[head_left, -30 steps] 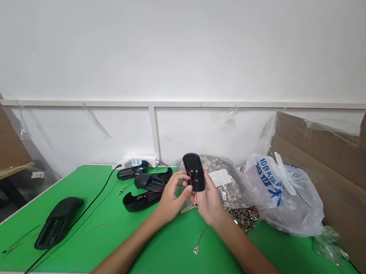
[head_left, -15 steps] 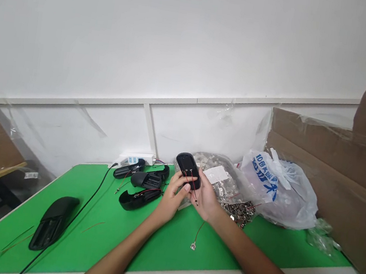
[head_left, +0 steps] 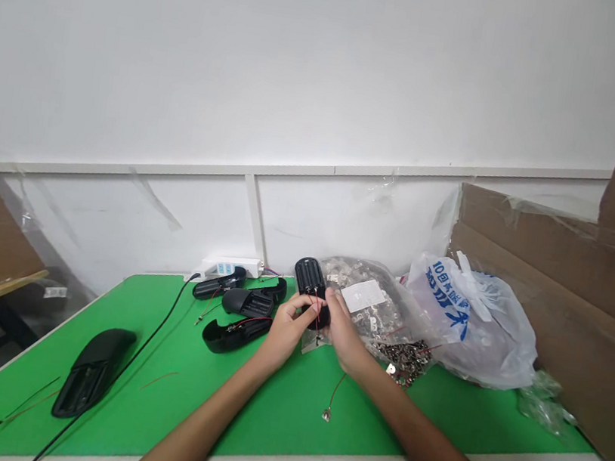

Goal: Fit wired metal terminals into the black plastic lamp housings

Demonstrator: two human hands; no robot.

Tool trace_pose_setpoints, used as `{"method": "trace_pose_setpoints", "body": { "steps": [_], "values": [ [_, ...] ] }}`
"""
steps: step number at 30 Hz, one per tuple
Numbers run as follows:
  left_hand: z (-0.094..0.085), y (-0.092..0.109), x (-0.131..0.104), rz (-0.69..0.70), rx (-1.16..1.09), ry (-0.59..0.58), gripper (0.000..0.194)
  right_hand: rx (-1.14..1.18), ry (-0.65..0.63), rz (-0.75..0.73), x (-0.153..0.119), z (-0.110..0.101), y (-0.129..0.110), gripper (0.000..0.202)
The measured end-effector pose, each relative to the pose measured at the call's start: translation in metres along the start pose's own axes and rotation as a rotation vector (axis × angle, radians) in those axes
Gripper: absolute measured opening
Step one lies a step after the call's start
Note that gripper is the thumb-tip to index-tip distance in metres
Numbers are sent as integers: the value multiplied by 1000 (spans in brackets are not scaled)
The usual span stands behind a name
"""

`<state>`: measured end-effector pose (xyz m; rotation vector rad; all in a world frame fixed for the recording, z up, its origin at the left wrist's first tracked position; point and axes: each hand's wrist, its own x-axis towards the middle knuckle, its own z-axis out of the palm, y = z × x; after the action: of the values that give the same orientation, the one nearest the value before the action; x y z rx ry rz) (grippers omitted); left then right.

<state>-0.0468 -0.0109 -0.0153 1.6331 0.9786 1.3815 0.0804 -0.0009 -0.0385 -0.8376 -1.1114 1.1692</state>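
Observation:
Both hands hold a black plastic housing (head_left: pixel 309 274) above the back middle of the green table. My left hand (head_left: pixel 287 327) is closed at its lower left, fingertips pinched by the thin red wires (head_left: pixel 317 316). My right hand (head_left: pixel 340 330) grips the housing's right side, its thumb near the left fingertips. Battery slots show at the housing's upper end; its lower part is partly hidden by the fingers. Behind the right hand lies a clear bag of metal pieces (head_left: pixel 380 321). A red wire with a metal tab (head_left: pixel 326 415) rests on the table below the hands.
Several black housings (head_left: pixel 233 333) lie left of the hands, with another (head_left: pixel 93 372) farther left beside a black cable (head_left: pixel 152 335). A white power strip (head_left: pixel 230 267) is at the back. Loose metal parts (head_left: pixel 409 359), a white plastic bag (head_left: pixel 477 327) and cardboard (head_left: pixel 552 280) stand right.
The housing has been turned, so its battery slots now show at the top. My left fingers have closed in a pinch near the wires, and my right thumb has come over the housing's edge.

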Motion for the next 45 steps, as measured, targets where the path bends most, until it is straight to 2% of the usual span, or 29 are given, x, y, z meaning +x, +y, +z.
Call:
{"method": "trace_pose_setpoints", "body": {
  "steps": [7,10,13,18,30,35,38,45],
  "values": [
    [-5,-4,5,39,106,69,32,42,46,61,2,-6,-18,46],
    [-7,-4,7,34,105,90,32,-12,54,-30,5,-8,-22,42],
    [-8,-7,9,13,105,113,31,-112,-5,-118,5,-9,-24,38],
    [-11,-10,9,6,131,157,30,-198,-74,-163,2,-6,-24,33],
    [-10,-9,8,7,147,123,35,-250,-94,-169,2,-8,-23,30],
    [-9,-9,8,-12,137,139,40,-427,-95,-268,1,-10,-18,23],
    [-9,-9,9,-10,147,151,43,-529,-81,-321,-1,-9,-16,27],
    [-6,-4,6,26,183,140,48,-628,-8,-410,-2,-8,-17,18]
  ]
}}
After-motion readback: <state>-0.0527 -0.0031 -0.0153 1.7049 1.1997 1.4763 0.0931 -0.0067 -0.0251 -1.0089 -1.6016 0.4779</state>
